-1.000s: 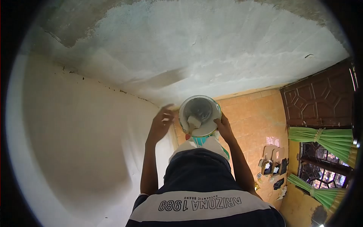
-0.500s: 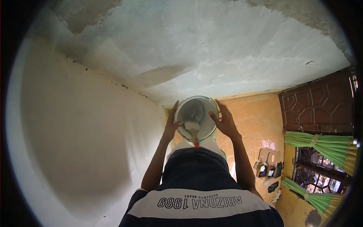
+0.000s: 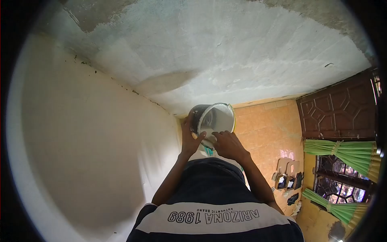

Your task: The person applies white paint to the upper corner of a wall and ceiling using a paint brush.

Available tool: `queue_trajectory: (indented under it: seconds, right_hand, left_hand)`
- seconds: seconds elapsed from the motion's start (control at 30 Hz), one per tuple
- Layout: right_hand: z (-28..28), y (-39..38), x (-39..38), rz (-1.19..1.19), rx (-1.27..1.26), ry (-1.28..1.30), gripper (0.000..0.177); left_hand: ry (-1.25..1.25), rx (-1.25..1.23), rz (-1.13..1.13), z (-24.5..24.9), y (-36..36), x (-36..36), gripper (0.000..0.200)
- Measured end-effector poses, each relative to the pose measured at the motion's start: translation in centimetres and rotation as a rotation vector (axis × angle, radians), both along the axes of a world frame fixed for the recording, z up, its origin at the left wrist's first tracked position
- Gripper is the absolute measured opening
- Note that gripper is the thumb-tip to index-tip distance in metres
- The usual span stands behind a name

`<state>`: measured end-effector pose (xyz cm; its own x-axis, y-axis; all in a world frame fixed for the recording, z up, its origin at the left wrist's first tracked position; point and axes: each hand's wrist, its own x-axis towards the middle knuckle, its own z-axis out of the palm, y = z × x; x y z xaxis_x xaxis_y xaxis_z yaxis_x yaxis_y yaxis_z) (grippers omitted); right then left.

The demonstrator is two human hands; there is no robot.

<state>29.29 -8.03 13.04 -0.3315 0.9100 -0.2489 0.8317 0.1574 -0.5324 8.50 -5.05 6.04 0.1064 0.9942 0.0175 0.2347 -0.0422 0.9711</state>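
Observation:
A paint bucket with a dark outer side and a pale, paint-smeared inside is tilted in front of my body, its mouth turned toward the right. My left hand grips its left side, thumb at the near rim. My right hand is closed at the near edge of the mouth, fingers curled inward. Just by those fingers, the pale head of a paintbrush shows inside the bucket. Its handle is hidden, seemingly within my right hand.
Ahead rises a patchy grey-white wall, and a pale wall stands close on the left. Orange floor tiles run to the right, with wooden objects on them. Farther right are a brown door and green curtains.
The bucket has tipped over to the right, showing its dark side. My right hand has moved from the right rim to the near edge by the paintbrush; the red-tipped handle no longer shows.

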Motion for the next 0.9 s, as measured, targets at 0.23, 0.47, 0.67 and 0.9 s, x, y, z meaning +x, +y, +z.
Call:
queue_trajectory:
  seconds: [0.23, 0.47, 0.67, 0.9]
  right_hand:
    - [3.5, 1.4, 2.9, -0.029, 0.042, 0.042, 0.042]
    - [1.8, 1.7, 0.0, 0.078, 0.107, -0.173, 0.027]
    - [-1.4, 1.5, -0.8, 0.181, 0.041, 0.011, 0.021]
    - [3.2, 2.7, -1.1, -0.006, 0.081, -0.067, 0.018]
  left_hand:
    - [-0.091, -0.073, -0.024, 0.6, -0.4, -0.9, 0.103]
    - [-0.062, 0.09, 0.008, 0.6, -0.4, -0.9, 0.102]
    - [-0.014, 0.136, 0.04, 0.2, -0.8, -1.1, 0.101]
    - [-0.174, 0.116, 0.053, 0.9, -1.0, -1.4, 0.107]
